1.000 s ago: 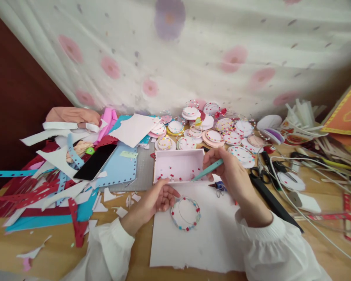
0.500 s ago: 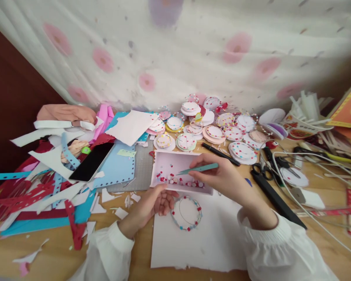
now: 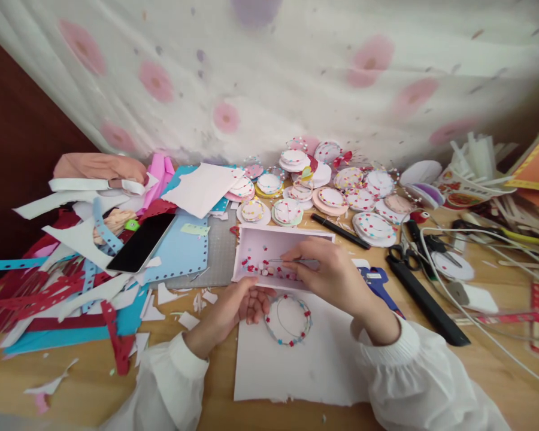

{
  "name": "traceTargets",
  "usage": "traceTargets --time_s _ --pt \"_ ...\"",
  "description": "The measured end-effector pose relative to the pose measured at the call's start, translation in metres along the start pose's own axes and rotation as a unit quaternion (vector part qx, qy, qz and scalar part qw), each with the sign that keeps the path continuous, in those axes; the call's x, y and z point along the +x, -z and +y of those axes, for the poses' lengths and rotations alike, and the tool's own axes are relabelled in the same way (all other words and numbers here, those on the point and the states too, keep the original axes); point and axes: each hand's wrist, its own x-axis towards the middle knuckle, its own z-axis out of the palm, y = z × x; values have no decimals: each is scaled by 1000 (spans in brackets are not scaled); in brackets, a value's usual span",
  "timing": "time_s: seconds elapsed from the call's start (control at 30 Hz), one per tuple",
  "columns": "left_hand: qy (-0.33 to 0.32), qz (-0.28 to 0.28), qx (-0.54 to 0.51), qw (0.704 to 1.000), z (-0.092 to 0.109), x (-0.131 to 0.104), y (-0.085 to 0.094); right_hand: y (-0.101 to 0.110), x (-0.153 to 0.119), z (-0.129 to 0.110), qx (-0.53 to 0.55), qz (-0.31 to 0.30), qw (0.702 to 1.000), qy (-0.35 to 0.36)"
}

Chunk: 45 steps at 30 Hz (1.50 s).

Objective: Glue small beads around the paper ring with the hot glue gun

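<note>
My right hand (image 3: 326, 269) pinches a pair of slim tweezers (image 3: 300, 260), their tips inside a shallow pale paper box (image 3: 287, 232). Small red, pink and blue pieces (image 3: 248, 267) lie scattered on the box floor, several of them close to the tips. I cannot tell whether the tips grip one. My left hand (image 3: 247, 305) is curled at the near left corner of the box, thumb on its front edge and fingers below. Just in front, a wire ring with red and blue pieces (image 3: 309, 320) lies on a white sheet (image 3: 296, 377).
Several decorated rings on paper discs (image 3: 374, 227) stand behind the box. Paper scraps (image 3: 85, 239) and a phone (image 3: 141, 242) lie to the left. On the right are a blue glue gun (image 3: 377, 284), scissors (image 3: 404, 254), a black bar (image 3: 424, 302) and a white cable (image 3: 449, 293).
My right hand has moved slightly left and down, turning the tweezers lower into the box. The blue glue gun behind it now shows. My left hand stays at the box corner.
</note>
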Motion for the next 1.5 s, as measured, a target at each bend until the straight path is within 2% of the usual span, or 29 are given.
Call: traceTargets --time_s 0.33,0.77,1.1,1.5 --pt "10 5 7 1000 2 -2 -1 2 0 0 -24 -2 1000 10" --pt "-7 2 3 1000 -2 0 0 -17 0 -1 -118 -21 992 37" --pt "8 13 6 1000 2 -1 -4 -3 -3 -5 -56 30 997 36" --pt "7 12 20 1000 4 -2 -4 -22 -1 2 -128 -18 991 27"
